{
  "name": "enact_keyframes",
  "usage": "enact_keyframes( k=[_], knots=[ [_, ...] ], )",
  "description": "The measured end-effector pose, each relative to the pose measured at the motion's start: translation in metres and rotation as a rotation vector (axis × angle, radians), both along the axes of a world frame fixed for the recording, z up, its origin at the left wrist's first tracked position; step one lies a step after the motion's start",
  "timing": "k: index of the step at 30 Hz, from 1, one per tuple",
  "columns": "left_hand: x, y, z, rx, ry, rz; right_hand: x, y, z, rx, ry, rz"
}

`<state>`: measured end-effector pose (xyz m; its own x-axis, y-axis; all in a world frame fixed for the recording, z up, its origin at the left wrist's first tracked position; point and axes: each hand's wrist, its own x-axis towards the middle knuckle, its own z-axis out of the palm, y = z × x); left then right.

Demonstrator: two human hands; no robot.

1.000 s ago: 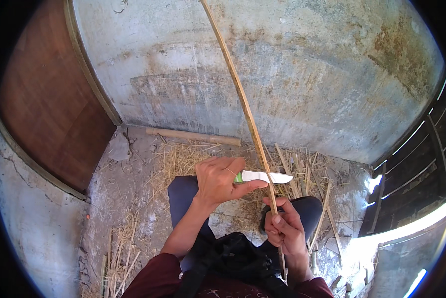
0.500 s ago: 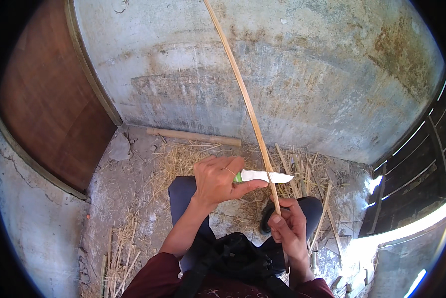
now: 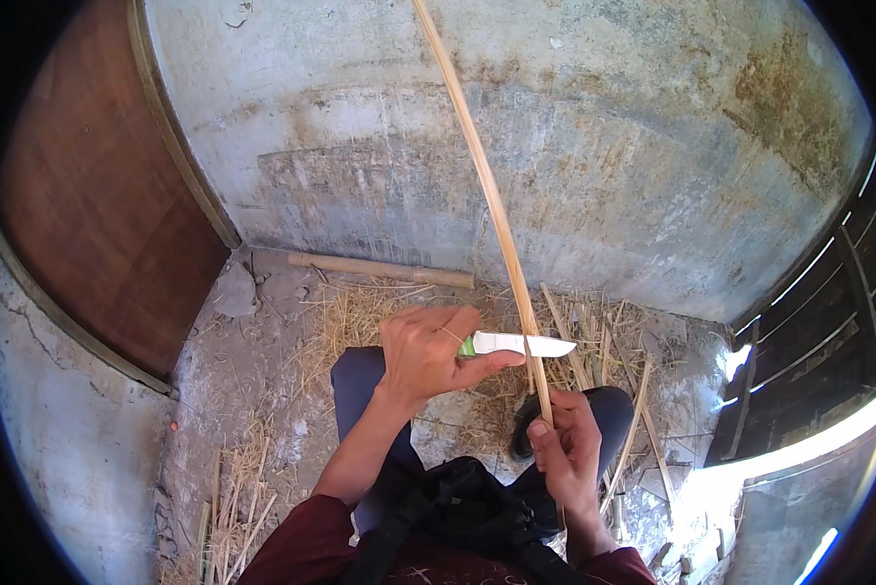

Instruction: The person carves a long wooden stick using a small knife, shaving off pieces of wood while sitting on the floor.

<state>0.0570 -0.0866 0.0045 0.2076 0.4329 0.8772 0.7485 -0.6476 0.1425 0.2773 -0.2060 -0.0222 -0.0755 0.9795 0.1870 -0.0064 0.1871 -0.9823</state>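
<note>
My left hand [image 3: 424, 356] is closed round the green handle of a knife [image 3: 540, 345], its thumb stretched along toward the strip. The pale blade points right and lies across a long, thin bamboo strip [image 3: 491, 195], touching it. Below the blade, my right hand [image 3: 566, 441] pinches the strip's lower end between thumb and fingers. From there the strip runs up and away to the left, past the upper edge of the view. Much of the knife handle is hidden in my left fist.
Straw-like shavings [image 3: 345, 317] and loose bamboo strips [image 3: 642, 419] litter the floor. A bamboo pole [image 3: 384, 268] lies along the stained wall [image 3: 555, 175]. More strips [image 3: 238, 507] lie at lower left, near a brown door [image 3: 116, 195]. My shoe [image 3: 611, 419] is behind my right hand.
The bamboo strip's upper part has swung slightly right, and more of its width shows near the blade. My right hand has shifted a little on the strip; my left hand and the knife stay put.
</note>
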Motion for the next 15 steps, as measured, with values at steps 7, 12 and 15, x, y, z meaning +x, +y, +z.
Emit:
enact_keyframes(
  k=[7,12,15],
  knots=[
    [-0.012,0.012,0.007,-0.069,-0.067,0.091,0.007,-0.007,0.001,-0.203,0.166,0.114],
    [-0.031,0.014,0.018,-0.092,-0.144,0.046,0.004,-0.017,-0.002,-0.151,0.132,0.102],
    [-0.035,0.014,0.017,-0.207,-0.107,0.106,0.003,-0.013,-0.003,-0.16,0.116,0.118]
  ],
)
